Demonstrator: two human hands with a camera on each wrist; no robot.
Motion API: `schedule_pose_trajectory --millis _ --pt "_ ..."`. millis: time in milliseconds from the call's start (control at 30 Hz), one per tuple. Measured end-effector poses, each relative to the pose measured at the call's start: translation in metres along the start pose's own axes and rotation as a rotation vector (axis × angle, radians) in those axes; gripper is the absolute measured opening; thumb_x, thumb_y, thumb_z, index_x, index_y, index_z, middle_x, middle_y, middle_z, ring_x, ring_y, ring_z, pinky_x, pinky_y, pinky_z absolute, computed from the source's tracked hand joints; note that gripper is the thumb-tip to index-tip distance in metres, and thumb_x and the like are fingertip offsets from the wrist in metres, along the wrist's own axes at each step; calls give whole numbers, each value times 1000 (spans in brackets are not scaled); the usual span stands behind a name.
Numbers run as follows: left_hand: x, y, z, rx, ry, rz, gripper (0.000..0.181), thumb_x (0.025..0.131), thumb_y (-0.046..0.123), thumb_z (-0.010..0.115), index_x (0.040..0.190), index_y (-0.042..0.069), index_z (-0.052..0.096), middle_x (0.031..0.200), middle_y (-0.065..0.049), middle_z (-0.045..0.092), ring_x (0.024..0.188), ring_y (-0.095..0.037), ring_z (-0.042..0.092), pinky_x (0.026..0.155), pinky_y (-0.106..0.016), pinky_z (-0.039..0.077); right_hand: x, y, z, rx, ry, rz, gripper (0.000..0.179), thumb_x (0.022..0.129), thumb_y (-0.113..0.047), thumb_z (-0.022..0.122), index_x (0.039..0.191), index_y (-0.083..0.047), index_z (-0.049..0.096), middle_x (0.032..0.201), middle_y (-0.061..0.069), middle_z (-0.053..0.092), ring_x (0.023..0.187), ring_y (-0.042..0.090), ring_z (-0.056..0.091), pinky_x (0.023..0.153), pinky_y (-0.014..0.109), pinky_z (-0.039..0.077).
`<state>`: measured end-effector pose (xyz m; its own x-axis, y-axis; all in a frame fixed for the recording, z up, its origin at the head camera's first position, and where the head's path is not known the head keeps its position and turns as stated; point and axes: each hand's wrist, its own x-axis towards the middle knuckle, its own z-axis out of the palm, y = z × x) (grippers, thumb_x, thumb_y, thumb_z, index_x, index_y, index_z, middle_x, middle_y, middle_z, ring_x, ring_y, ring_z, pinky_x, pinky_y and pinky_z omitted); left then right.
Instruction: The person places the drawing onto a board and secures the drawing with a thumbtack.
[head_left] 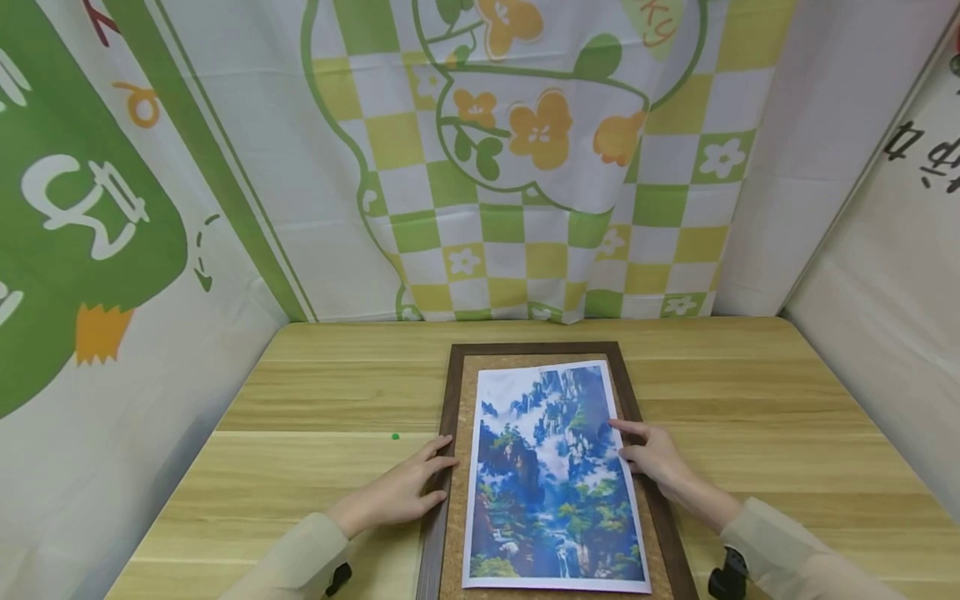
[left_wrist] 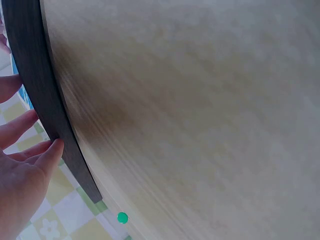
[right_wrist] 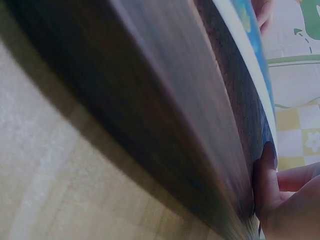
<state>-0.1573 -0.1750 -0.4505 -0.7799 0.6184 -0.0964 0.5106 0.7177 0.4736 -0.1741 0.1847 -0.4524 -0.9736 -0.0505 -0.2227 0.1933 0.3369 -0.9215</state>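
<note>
A printed mountain landscape picture (head_left: 555, 475) with a white border lies on a cork board (head_left: 468, 392). Around the cork runs a dark brown wooden frame (head_left: 450, 400). My left hand (head_left: 397, 492) touches the frame's left side with spread, fairly straight fingers; the left wrist view shows its fingertips against the dark frame (left_wrist: 50, 95). At the picture's right edge my right hand (head_left: 663, 467) rests with index finger and thumb extended and apart. Its fingertips touch the paper's edge (right_wrist: 260, 90) in the right wrist view, over the frame's right side (right_wrist: 165, 100).
A small green dot (head_left: 395, 437) lies on the wooden table (head_left: 315, 400) left of the frame. Patterned curtains (head_left: 525, 208) hang behind the table, with fabric walls (head_left: 225, 250) at both sides. Dark wrist devices (head_left: 727, 575) show at the sleeves.
</note>
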Motion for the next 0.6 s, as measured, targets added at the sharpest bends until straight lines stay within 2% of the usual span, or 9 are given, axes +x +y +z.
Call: schedule_pose_trajectory --millis 133,300,600 --pt "0 0 0 6 9 9 45 86 14 55 127 0 45 142 -20 19 128 -36 23 99 -47 30 1 -1 0 -18 1 -2 47 81 8 46 128 0 45 131 30 34 42 8 31 47 25 38" --pt "-1 1 -1 -1 2 5 45 86 15 55 128 0 44 143 -19 18 129 -35 22 99 -46 30 0 -2 1 -66 4 -33 47 79 9 47 126 2 46 131 31 32 47 11 40 49 26 42" --pt "0 1 0 3 1 2 45 87 16 54 128 1 44 143 -19 18 129 -34 22 100 -46 29 0 -4 3 -131 19 -55 47 78 10 48 124 5 47 118 26 42 48 13 43 49 27 40"
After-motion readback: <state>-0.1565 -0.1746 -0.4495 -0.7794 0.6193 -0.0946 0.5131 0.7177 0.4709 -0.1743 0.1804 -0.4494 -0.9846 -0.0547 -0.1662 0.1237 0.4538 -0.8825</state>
